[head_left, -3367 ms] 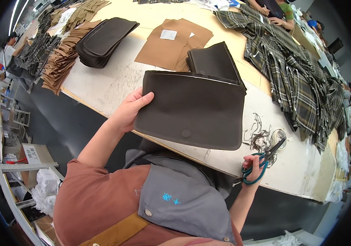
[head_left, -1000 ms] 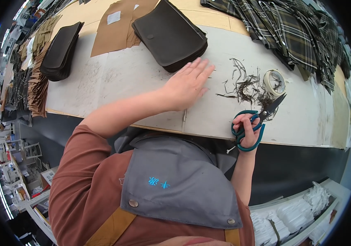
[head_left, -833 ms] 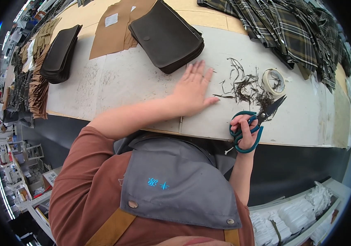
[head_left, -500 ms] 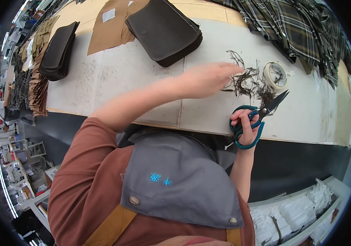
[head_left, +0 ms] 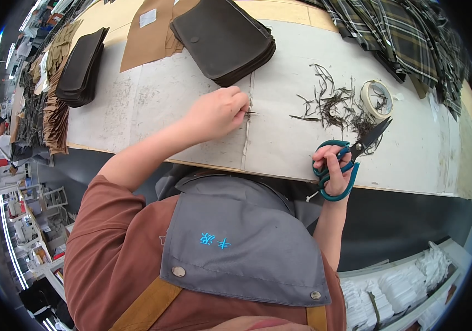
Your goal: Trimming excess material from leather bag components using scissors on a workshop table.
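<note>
My left hand (head_left: 220, 113) is over the table, thumb and fingers pinched together, with a thin dark scrap (head_left: 251, 113) poking out at the fingertips. In my right hand (head_left: 333, 168), at the table's front edge, are teal-handled scissors (head_left: 359, 147); the fingers go through the handle loops and the dark blades point up and to the right. Beyond the blades lies a loose heap of dark thread-like scraps (head_left: 332, 107). A roll of pale tape (head_left: 367, 99) stands beside the heap, some scraps inside its ring. Past my left hand is a stack of dark brown flat pieces (head_left: 222, 41) with rounded corners.
A second dark stack (head_left: 83, 66) lies at the left, by piles of brown and plaid pieces (head_left: 54, 118). Brown paper-like sheets (head_left: 142, 44) lie at the back. Plaid cloth (head_left: 407, 38) covers the far right corner. White bundles (head_left: 399, 289) fill a shelf at lower right.
My left hand has moved left, from the scraps to the middle of the table, and its stretched fingers are now pinched. The right hand with the scissors has stayed nearly in place.
</note>
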`<state>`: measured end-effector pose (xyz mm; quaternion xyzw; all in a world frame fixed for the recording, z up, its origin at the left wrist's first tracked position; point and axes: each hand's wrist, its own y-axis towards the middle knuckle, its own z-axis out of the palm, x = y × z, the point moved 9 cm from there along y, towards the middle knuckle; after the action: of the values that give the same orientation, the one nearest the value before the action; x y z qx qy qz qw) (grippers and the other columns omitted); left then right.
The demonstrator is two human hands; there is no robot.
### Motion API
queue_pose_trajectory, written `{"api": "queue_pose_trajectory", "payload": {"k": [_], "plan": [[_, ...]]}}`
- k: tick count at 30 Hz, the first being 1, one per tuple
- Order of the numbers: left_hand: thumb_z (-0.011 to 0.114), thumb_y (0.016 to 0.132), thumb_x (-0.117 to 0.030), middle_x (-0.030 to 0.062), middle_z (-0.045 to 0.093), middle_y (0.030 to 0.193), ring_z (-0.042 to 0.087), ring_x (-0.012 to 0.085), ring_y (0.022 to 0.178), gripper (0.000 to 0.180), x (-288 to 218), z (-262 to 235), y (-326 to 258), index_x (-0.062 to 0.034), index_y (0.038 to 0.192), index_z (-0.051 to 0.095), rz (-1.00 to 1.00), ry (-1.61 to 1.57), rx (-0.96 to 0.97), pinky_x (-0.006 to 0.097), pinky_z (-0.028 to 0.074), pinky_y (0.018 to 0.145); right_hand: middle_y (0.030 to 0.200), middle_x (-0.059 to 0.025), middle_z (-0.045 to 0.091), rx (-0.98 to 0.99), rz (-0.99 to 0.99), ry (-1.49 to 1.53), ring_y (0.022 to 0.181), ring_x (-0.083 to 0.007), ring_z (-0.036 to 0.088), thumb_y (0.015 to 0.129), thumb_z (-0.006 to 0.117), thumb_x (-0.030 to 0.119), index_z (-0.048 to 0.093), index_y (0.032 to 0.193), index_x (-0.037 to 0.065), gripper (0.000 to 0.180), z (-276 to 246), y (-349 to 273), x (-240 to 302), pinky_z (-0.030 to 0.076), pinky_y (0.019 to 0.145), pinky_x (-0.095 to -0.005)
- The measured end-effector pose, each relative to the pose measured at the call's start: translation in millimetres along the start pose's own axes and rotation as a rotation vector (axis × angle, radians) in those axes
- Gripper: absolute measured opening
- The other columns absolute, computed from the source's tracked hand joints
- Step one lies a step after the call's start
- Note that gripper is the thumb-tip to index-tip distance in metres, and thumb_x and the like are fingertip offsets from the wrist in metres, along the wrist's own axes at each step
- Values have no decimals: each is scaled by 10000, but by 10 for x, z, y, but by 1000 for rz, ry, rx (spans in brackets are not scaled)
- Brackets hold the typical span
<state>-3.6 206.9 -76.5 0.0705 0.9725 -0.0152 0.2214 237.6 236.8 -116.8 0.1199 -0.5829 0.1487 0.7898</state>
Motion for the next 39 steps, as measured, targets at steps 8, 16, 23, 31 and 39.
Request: {"api": "queue_pose_trajectory", "payload": {"k": [8, 16, 23, 31, 39], "plan": [[566, 821, -51, 82, 619, 945, 617, 234, 822, 88, -729, -163, 413, -48, 900, 605, 586, -37, -348, 377, 456, 825, 794, -142, 617, 0, -13, 19, 658, -141, 542, 875, 520, 40, 555, 789, -19, 111, -10, 18, -19, 439, 638, -263], [646, 802, -290, 26, 627, 1073, 579, 156, 1017, 227, -698, -91, 483, -133, 966, 633, 279, 188, 77, 355, 408, 906, 787, -132, 607, -30, 12, -10, 658, -142, 537, 889, 512, 57, 542, 793, -13, 122, 45, -9, 71, 442, 641, -269], [653, 813, -338, 45, 504, 1297, 456, 207, 1223, 461, 104, -622, 61, -151, 1217, 531, 110, 268, -315, 448, 321, 1025, 774, -147, 622, 1, 5, 30, 639, -154, 564, 854, 520, 2, 565, 768, -34, 104, 27, -30, 13, 458, 621, -270], [625, 833, -326, 60, 516, 1303, 479, 217, 1219, 434, 514, -666, 2, -155, 1224, 547, -24, 253, -293, 513, 213, 1101, 743, -122, 622, -21, 79, -46, 590, -124, 550, 870, 514, 55, 566, 760, -15, 141, 27, 23, 15, 445, 584, -244], [614, 826, -392, 4, 545, 1286, 540, 160, 1153, 404, 517, -827, -24, -159, 1156, 609, -123, 154, -188, 527, 130, 1121, 679, -102, 600, -36, 102, -169, 550, -101, 517, 881, 538, 97, 537, 766, 3, 148, 145, 0, 52, 431, 546, -230]]}}
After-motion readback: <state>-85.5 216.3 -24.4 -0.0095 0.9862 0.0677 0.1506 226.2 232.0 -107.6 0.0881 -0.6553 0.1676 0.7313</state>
